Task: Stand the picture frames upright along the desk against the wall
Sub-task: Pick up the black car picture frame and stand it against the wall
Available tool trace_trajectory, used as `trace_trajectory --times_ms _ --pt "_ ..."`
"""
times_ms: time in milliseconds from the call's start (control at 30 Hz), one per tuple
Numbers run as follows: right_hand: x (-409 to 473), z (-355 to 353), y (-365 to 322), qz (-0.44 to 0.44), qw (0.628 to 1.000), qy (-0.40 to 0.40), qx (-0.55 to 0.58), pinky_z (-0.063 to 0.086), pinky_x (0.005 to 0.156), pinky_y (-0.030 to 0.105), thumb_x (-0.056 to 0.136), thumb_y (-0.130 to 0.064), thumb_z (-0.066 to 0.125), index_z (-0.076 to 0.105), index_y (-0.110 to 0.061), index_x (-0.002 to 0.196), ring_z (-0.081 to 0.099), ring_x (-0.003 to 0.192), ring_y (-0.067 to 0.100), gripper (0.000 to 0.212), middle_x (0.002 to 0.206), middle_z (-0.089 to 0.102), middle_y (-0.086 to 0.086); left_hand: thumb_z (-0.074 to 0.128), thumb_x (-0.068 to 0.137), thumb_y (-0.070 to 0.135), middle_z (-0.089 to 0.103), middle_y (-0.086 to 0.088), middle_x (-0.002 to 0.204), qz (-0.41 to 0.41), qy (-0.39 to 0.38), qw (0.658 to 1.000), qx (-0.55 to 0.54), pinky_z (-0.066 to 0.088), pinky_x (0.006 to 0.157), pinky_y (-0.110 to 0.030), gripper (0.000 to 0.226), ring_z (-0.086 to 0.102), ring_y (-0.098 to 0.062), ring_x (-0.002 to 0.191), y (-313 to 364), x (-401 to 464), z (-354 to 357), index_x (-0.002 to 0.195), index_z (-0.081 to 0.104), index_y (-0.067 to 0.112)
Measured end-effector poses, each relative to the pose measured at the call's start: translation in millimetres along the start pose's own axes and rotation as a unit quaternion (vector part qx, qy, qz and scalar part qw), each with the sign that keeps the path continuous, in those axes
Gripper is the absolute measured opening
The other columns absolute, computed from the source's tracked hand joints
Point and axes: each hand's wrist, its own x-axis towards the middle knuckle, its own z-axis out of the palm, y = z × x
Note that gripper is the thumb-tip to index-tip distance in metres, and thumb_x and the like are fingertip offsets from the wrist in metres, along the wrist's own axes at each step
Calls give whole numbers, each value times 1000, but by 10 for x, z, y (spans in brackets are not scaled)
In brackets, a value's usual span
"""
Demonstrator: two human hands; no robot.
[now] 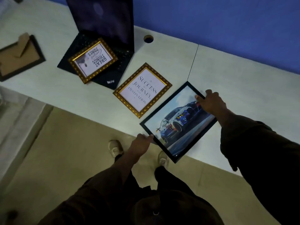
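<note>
Head view, steeply down onto desk (227, 75)

The person wears a dark brown long-sleeved top; behind the right hand (211, 103) its sleeve (259, 151) is loose, and behind the left hand (142, 142) the sleeve is pushed up the forearm. Below the hands are dark trousers (170, 184) and pale lace-up shoes (115, 147).

Dim feed w/ a bluish cast; I see soft glare on the counter (162, 51) and a sheen on the laptop screen (103, 18). Wide-angle bends edges. Corners are dark, blurry; text on frames is soft.
</note>
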Motion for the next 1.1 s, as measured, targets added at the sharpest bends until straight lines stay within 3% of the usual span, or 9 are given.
trace_trajectory --times_ms 100,167,233,300,433,533,700,900,1100 --pt "68 74 132 9 1000 -18 -10 40 108 55 91 -69 46 40 -13 145 48 131 45 78 142 46 24 60 83 62 61 -10 117 -2 14 999 -41 53 93 -43 63 64 -31 106 48 -51 217 118 44 12" --pt "86 107 186 2 1000 -16 -25 40 106 55 91 -67 46 42 -11 143 47 131 45 77 141 46 23 63 75 63 67 -13 116 -7 20 996 -87 57 90 -46 73 67 -29 101 66 -19 323 119 48 7" --pt "87 129 186 -15 999 -4 -39 41 106 54 92 -67 45 44 -10 143 47 130 45 76 140 46 23 65 70 64 70 -16 111 -25 24 988 -152 62 70 -40 82 71 -28 95 63 46 388 121 51 2" --pt "72 164 152 -30 999 6 -45 41 105 53 93 -69 42 44 -10 142 47 129 44 77 139 48 24 67 75 56 66 -16 108 -53 22 977 -206 55 51 -28 77 72 -31 95 116 -9 419 125 45 2" --pt "-25 247 90 -3 998 62 -31 35 104 54 91 -75 32 47 -13 135 50 125 43 78 133 53 23 69 85 44 59 -9 99 -63 43 979 -190 54 63 -34 66 65 -25 88 142 -150 467 126 28 13" --pt "-113 169 -15 17 992 126 23 33 105 53 94 -73 26 54 -11 131 52 120 43 77 131 52 23 73 83 37 60 -9 95 -38 58 981 -183 60 70 -39 63 67 -23 84 147 -253 429 124 34 10" --pt "-281 -125 -407 -29 984 156 84 36 105 52 99 -66 25 57 -9 129 57 109 45 72 129 50 22 68 89 36 59 -11 109 23 110 974 -198 50 48 -24 50 68 -25 88 220 -369 135 121 37 12" --pt "-509 -338 -1277 -95 964 186 166 45 98 50 101 -62 29 59 -12 127 61 108 43 64 130 52 19 66 86 43 65 -13 111 96 178 949 -241 60 78 -42 53 70 -31 96 222 -383 -726 123 38 20" --pt "-870 -256 -2377 -166 943 189 219 46 95 44 105 -54 32 63 -13 125 60 108 37 56 129 54 18 67 89 37 65 -8 119 157 212 923 -281 53 76 -35 55 67 -27 103 168 -468 -1955 135 38 25"
